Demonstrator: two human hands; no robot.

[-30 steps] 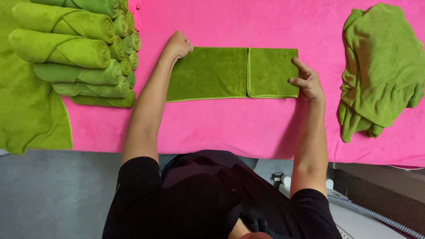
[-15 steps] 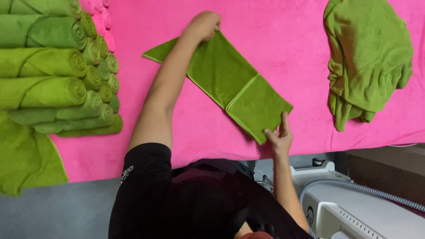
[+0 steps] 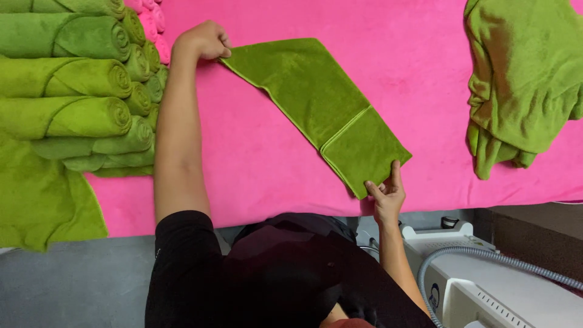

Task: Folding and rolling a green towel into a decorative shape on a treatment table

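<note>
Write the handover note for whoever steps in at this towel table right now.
Left hand: pinching the far corner of the folded green towel.
Right hand: pinching its near corner.
The towel lies flat and diagonal on the pink cover.
Done: towel folded into a long strip; rolled green towels stacked at left.
Left: this strip is not rolled; a heap of unfolded green towels waits at right.

Rolled towels [image 3: 67, 79], loose pile [image 3: 522, 79] cut by edges.

Black short-sleeved top, sleeve ending above elbow; forearms bare, no rings or watch visible.
</note>
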